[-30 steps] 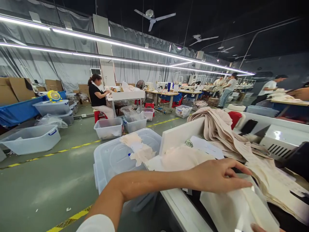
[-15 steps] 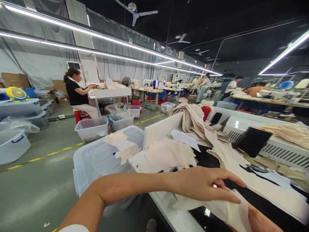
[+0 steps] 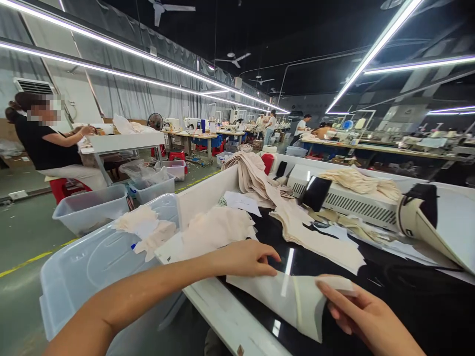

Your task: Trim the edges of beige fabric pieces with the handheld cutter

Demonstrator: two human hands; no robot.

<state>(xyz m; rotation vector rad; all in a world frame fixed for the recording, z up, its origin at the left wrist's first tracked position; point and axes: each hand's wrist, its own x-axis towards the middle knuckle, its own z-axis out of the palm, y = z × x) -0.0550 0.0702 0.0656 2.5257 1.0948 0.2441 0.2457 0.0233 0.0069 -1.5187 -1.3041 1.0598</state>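
Head view: right hand (image 3: 365, 314) pinches pale fabric (image 3: 274, 295), left hand (image 3: 243, 257) loosely spread beside cloth pile (image 3: 217, 230).

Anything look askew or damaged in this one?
Mildly askew: the pale fabric pieces on the tub lid lie skewed and overlapping, not squared into a stack. No damage or spill stands out.

A pale sheet (image 3: 270, 291), right end raised, slants over the black tabletop (image 3: 393, 287).

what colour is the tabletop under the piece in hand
The tabletop is glossy black, best seen in the head view beside the off-white piece.
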